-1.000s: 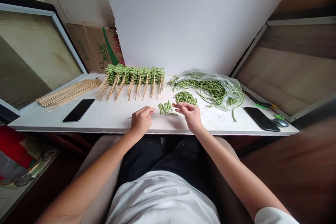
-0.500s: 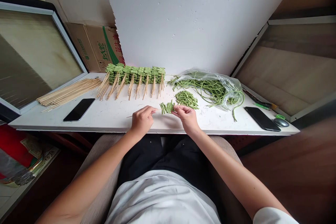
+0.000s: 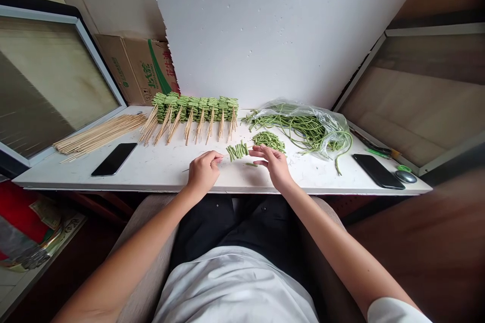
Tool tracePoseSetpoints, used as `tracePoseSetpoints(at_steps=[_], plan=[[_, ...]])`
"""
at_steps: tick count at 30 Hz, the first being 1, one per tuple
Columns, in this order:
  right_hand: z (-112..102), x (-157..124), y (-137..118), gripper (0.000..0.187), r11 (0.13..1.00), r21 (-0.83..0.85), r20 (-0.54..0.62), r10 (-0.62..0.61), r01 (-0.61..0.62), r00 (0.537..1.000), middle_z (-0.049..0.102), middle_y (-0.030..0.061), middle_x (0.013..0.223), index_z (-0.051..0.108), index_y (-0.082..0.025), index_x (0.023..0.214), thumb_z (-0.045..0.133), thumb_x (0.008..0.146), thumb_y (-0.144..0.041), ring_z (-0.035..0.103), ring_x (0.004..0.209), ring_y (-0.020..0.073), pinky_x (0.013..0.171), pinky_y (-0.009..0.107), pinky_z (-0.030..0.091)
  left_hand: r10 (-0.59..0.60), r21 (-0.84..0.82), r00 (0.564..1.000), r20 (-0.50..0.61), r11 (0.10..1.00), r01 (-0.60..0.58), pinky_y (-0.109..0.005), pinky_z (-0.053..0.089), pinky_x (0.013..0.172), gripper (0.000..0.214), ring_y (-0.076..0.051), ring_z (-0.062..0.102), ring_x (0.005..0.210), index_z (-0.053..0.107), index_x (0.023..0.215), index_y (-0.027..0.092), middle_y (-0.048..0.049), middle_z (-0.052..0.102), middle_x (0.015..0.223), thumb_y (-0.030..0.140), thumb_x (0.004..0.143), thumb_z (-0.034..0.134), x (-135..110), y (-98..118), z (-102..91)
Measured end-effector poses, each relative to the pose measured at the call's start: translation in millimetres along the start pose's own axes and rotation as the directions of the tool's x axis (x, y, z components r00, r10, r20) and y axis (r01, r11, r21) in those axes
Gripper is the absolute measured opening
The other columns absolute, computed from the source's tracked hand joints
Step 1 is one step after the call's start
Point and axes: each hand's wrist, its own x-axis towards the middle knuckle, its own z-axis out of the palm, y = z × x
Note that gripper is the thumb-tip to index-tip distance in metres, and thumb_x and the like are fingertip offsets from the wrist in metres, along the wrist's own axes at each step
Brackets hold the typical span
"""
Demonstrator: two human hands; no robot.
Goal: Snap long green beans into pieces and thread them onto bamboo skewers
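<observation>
My left hand [image 3: 204, 170] is closed around a thin bamboo skewer near the table's front edge. Several short cut green bean pieces [image 3: 237, 151] are threaded crosswise in a row on the skewer, to the right of that hand. My right hand [image 3: 273, 162] is at the skewer's far end with its fingers spread. A single bean piece [image 3: 250, 164] shows by its lower fingertips; whether it touches them or lies on the table I cannot tell. Just behind the right hand is a pile of cut bean pieces [image 3: 270, 139].
Stacked finished bean skewers [image 3: 197, 106] stand at the back left, sticks pointing forward. Bare skewers [image 3: 100, 133] and a phone [image 3: 114, 159] lie left. Long beans [image 3: 303, 123] spill from a plastic bag [image 3: 339, 128] at right, near another phone [image 3: 378, 171]. A white foam board [image 3: 280, 35] stands behind.
My right hand's fingers have parted and moved slightly right, off the threaded beans. The skewer has shifted a little left and up. A single bean piece now shows below it.
</observation>
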Motion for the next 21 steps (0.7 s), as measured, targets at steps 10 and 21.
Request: tracePoseSetpoints(at_steps=[10,21], plan=[[-26,13,14,0.014,0.435,-0.79,0.35,-0.26,0.432,0.9,0.074,0.0099,0.079,0.082,-0.025,0.08,0.077,0.085,-0.037,0.062,0.086,0.0297,0.094,0.047,0.047,-0.032,0.008,0.999,0.021,0.999,0.032,-0.03,0.056,0.073,0.023,-0.023,0.076,0.08,0.076,0.091,0.023,-0.0028,0.081,0.087,0.007,0.089,0.06,2,-6,0.4],[-31,22,4,0.041,0.869,-0.461,0.175,-0.11,0.18,0.978,0.075,0.0071,0.093,0.074,-0.022,0.092,0.071,0.087,-0.063,0.064,0.084,0.0224,0.077,0.035,0.048,-0.01,0.023,1.0,0.006,1.0,0.01,-0.029,0.054,0.072,0.021,-0.022,0.076,0.079,0.075,0.093,0.023,-0.0022,0.081,0.087,0.009,0.091,0.059,2,-2,-1.4]])
